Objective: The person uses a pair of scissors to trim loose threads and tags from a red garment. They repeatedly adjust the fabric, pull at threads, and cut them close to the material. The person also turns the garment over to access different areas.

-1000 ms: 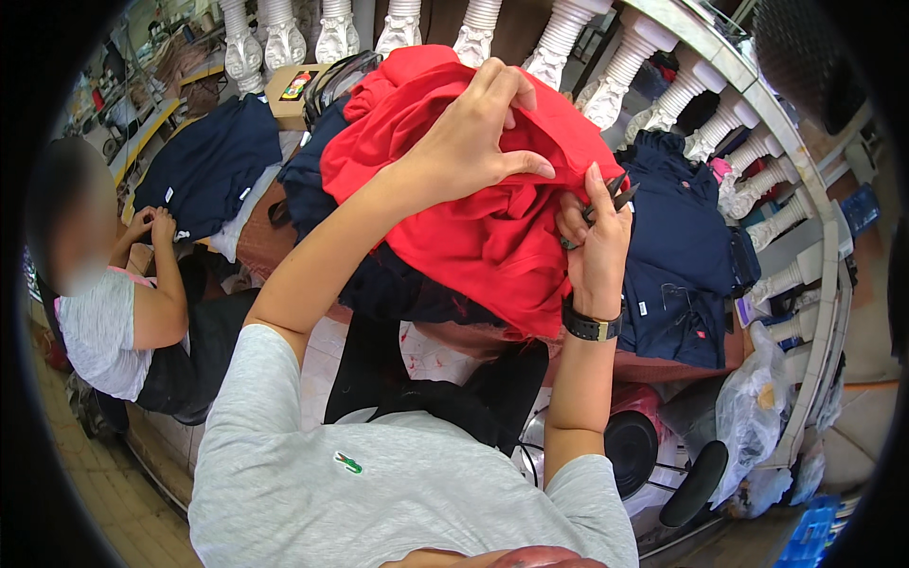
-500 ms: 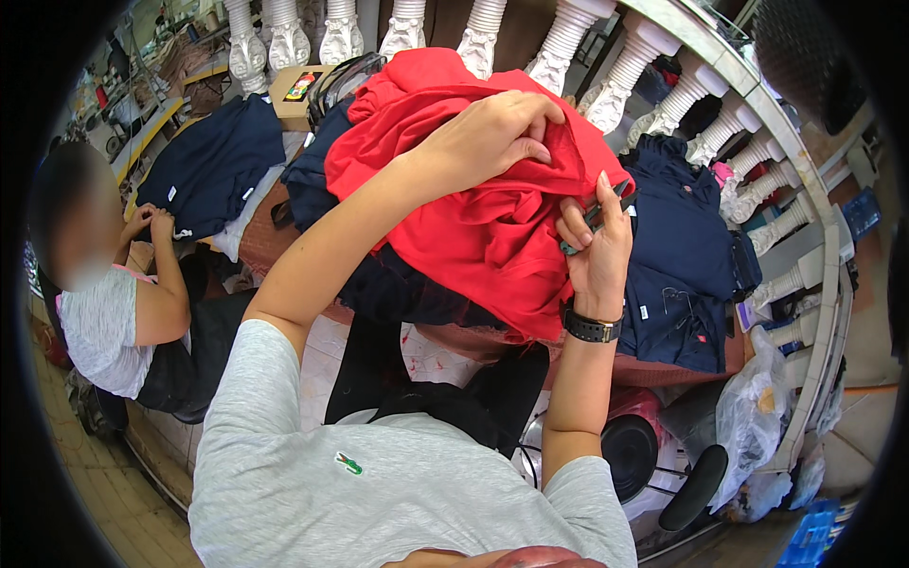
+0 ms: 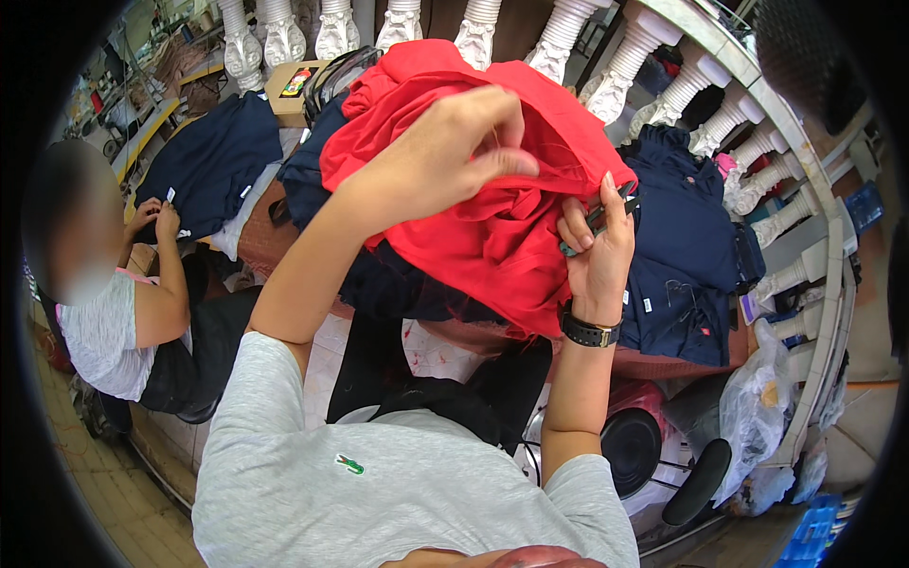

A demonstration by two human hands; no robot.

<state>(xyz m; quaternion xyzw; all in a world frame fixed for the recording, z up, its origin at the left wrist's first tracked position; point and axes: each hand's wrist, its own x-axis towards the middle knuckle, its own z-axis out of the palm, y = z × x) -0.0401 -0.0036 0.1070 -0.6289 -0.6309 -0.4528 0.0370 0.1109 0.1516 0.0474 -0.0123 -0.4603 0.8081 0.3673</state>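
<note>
A red garment [image 3: 454, 246] lies bunched in a heap in front of me, on top of dark navy clothing [image 3: 407, 289]. Over its middle hovers my left hand [image 3: 464, 142], slightly blurred, with the fingers curved and the thumb apart; nothing shows between them. My right hand [image 3: 598, 227] is closed at the garment's right edge around thread snips [image 3: 571, 248] with a green handle, their dark blades pointing up and right. Thumb and forefinger of that hand press near the red cloth's corner. Part of the snips is hidden behind the fingers.
More navy garments [image 3: 677, 256] are piled on the right. A person [image 3: 114, 312] on the left handles a navy garment [image 3: 218, 156]. White balusters [image 3: 478, 38] line the far side, near a cardboard box [image 3: 286, 95]. A clear plastic bag [image 3: 757, 407] hangs at lower right.
My left hand has come off the red cloth's upper edge and moved left and nearer to me, its fingers parting from the thumb. My right hand stays almost in place with the snips.
</note>
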